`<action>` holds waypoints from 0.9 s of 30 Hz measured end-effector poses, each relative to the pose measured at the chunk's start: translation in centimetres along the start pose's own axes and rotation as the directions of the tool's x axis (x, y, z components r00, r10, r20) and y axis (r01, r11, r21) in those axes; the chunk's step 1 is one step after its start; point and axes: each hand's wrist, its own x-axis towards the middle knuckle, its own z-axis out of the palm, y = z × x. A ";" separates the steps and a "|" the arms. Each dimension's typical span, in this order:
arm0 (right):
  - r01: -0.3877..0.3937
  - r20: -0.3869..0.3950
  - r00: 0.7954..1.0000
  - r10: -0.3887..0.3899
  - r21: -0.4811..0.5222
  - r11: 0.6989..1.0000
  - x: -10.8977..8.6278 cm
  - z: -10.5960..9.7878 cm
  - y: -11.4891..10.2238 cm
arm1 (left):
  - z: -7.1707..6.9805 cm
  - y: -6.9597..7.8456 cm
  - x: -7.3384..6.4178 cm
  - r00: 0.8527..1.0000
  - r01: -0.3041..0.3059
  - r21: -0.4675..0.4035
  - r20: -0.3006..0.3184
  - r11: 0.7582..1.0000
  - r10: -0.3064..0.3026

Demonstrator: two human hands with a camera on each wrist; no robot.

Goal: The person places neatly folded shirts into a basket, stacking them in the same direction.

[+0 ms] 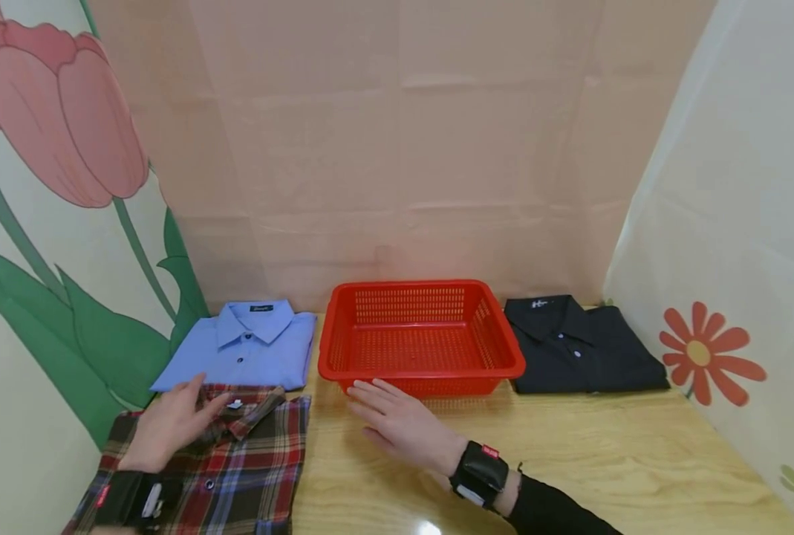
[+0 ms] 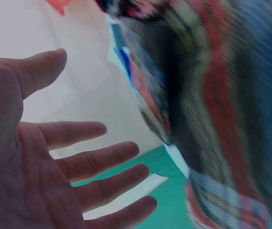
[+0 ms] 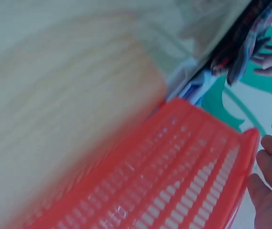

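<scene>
My left hand [image 1: 173, 422] is over the collar end of a folded plaid shirt [image 1: 256, 468] in red, black and white, at the front left of the table. In the left wrist view its fingers [image 2: 109, 183] are spread and straight, with nothing in them, apart from the shirt. My right hand [image 1: 403, 423] reaches in front of a red plastic basket [image 1: 420, 383], fingers extended near its front rim. The right wrist view has those fingers [image 3: 271, 169] beside the basket's edge, holding nothing. No clothes show inside the basket.
Behind the plaid shirt lies a folded blue shirt [image 1: 269, 357]. A folded black shirt [image 1: 584, 349] sits right of the basket. The wooden table [image 1: 604, 453] is bordered by a pink backdrop [image 1: 397, 148] and flower-printed side sheets [image 1: 737, 245].
</scene>
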 end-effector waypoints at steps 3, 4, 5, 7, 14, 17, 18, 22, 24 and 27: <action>0.015 0.023 1.000 -0.015 0.003 1.000 0.6 0.7 -0.8 | 0.2 -1.1 -0.5 1.000 -0.002 0.004 0.010 1.000 0.002; 0.018 0.034 0.999 -0.018 0.003 1.000 0.8 0.9 -1.0 | 0.3 -1.5 -0.7 1.000 -0.003 0.006 0.011 1.000 0.003; 0.021 0.045 0.999 -0.021 0.001 1.000 1.0 1.1 -1.2 | 0.3 -1.8 -0.9 1.000 0.003 0.007 0.016 1.000 -0.003; 0.020 0.081 0.996 -0.019 -0.006 1.000 1.4 1.5 -1.5 | 0.3 -2.4 -1.2 1.000 0.016 0.002 0.025 1.000 -0.016; -0.065 0.242 0.969 0.056 0.027 0.998 2.6 2.4 -2.2 | -0.6 -4.4 -1.8 0.992 0.072 0.010 0.107 0.997 -0.073; -0.099 0.277 0.958 0.081 0.052 0.994 3.2 2.6 -2.5 | -0.6 -5.5 -2.2 0.986 0.091 0.022 0.135 0.996 -0.094; -0.106 0.284 0.955 0.086 0.059 0.993 3.4 2.7 -2.6 | -0.6 -5.7 -2.3 0.985 0.097 0.027 0.140 0.995 -0.100; -0.145 0.324 0.939 0.115 0.072 0.987 4.2 2.9 -3.1 | -0.3 -6.5 -2.8 0.980 0.118 0.037 0.154 0.992 -0.122; -0.183 0.350 0.926 0.143 0.086 0.979 4.5 3.0 -3.3 | -0.3 -6.7 -3.0 0.974 0.138 0.023 0.178 0.990 -0.140; -0.230 0.377 0.909 0.177 0.099 0.968 5.1 3.0 -3.7 | -0.3 -6.9 -3.2 0.954 0.194 -0.013 0.234 0.981 -0.186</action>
